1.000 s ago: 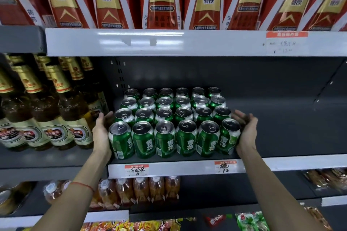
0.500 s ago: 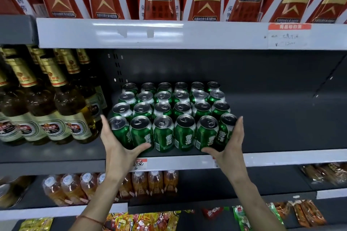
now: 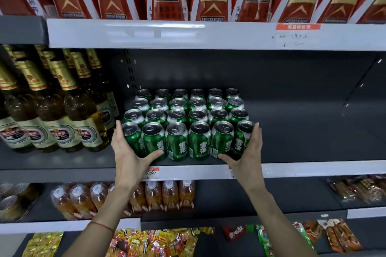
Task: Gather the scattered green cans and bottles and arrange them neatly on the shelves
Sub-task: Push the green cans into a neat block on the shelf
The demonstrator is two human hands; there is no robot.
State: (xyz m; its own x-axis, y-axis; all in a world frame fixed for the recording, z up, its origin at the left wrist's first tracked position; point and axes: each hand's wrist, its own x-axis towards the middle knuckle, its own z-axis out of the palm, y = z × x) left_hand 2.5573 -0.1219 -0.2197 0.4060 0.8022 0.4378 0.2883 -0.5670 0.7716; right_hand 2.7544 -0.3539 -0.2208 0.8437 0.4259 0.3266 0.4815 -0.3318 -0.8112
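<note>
Two hands hug a block of green cans on the middle shelf.

The left hand [image 3: 130, 155] presses flat and spread wide on the left front can, thumb under the row. The right hand [image 3: 249, 152] does the same on the right front can. The green cans [image 3: 188, 125] stand between them, mid frame, in four rows on the shelf [image 3: 302, 170]. Brown bottles [image 3: 52, 115] stand at the left.

A block of green cans [image 3: 188, 123] stood on the shelf [image 3: 313, 168], the left hand [image 3: 130, 156] and right hand [image 3: 248, 152] cupping its front corners.
</note>
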